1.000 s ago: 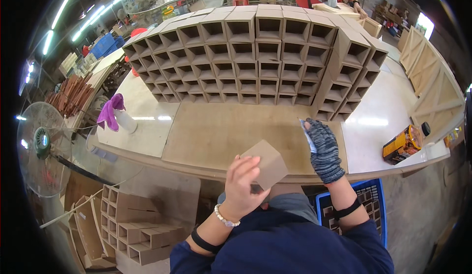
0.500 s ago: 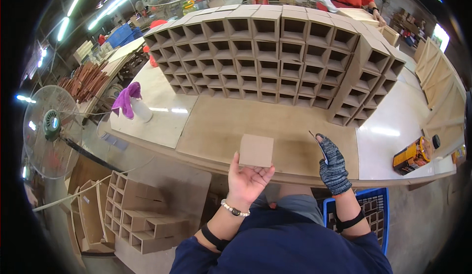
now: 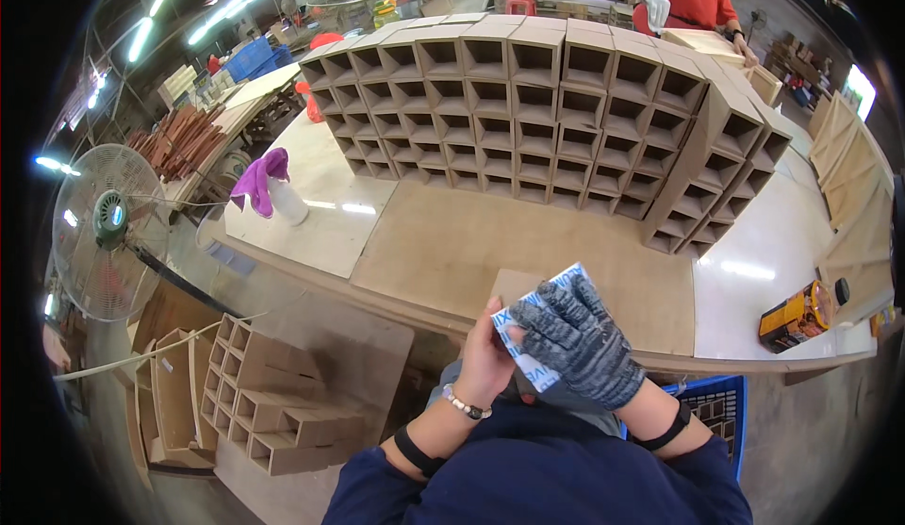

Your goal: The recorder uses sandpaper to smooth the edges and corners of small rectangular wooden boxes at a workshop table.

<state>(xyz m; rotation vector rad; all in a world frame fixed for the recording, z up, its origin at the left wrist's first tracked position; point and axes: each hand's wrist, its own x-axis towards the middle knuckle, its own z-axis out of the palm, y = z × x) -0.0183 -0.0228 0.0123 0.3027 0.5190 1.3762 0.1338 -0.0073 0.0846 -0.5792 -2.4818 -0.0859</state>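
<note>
The left hand (image 3: pixel 488 360), bare, rises from the near edge with its forearm slanting far and to the right, wrist bent inward, fingers curled around the left side of a brown square box (image 3: pixel 516 283). The box is held just over the near edge of the worktable (image 3: pixel 415 242), mostly hidden behind the hands. The right hand (image 3: pixel 577 344), in a grey knit glove, reaches far and to the left, its back up and its fingers extended side by side across a white sheet with blue print (image 3: pixel 540 374). Those fingers are closed over the sheet, holding it against the box; how the thumb sits is hard to tell. On the far side stands a wall of stacked hollow boxes (image 3: pixel 500 129); a jar (image 3: pixel 797 318) stands to the right.
</note>
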